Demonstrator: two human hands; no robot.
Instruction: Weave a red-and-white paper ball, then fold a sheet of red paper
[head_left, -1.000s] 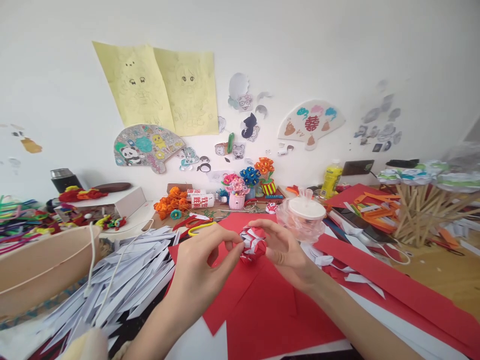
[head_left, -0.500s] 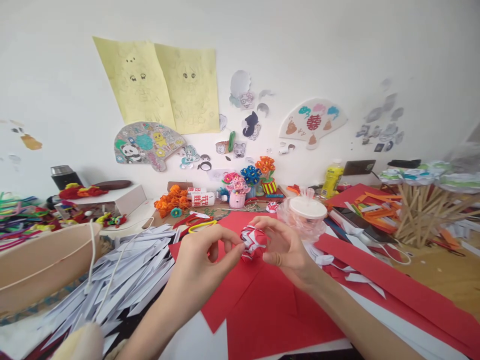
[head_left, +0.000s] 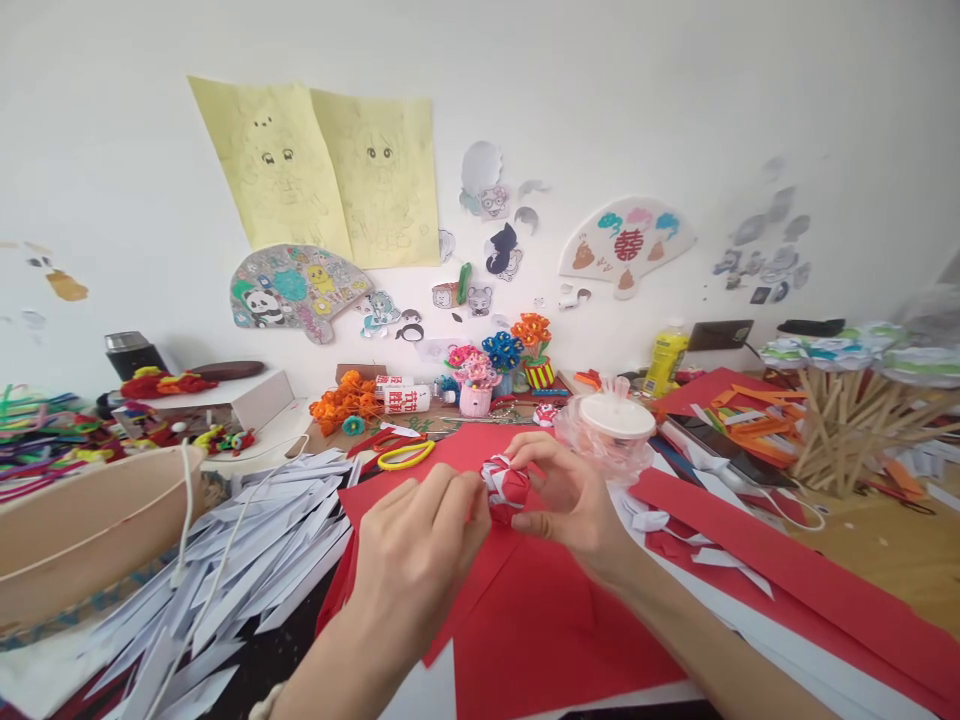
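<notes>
A small ball of folded red and white paper [head_left: 505, 482] is held up over the red paper sheets [head_left: 555, 620]. My right hand [head_left: 574, 500] grips it from the right, thumb below and fingers on top. At the ball's left edge is my left hand [head_left: 427, 540], its fingers curled and pressed together. Its fingertips are mostly hidden behind the knuckles, so I cannot tell what is pinched there. Behind the hands lie yellow-handled scissors [head_left: 406, 454]. A similar red and white folded piece [head_left: 544, 413] sits farther back.
Folded white paper strips [head_left: 277, 530] pile up at left beside a beige bin [head_left: 82, 530]. A lidded plastic cup [head_left: 616, 420] stands behind my right hand. Potted craft flowers [head_left: 475, 385] line the wall. Long red paper [head_left: 795, 560] and orange strips [head_left: 757, 420] lie at right.
My left hand has rolled over, its fingers now curled at the ball's left edge with knuckles up. The ball has turned in my right hand and shows more red.
</notes>
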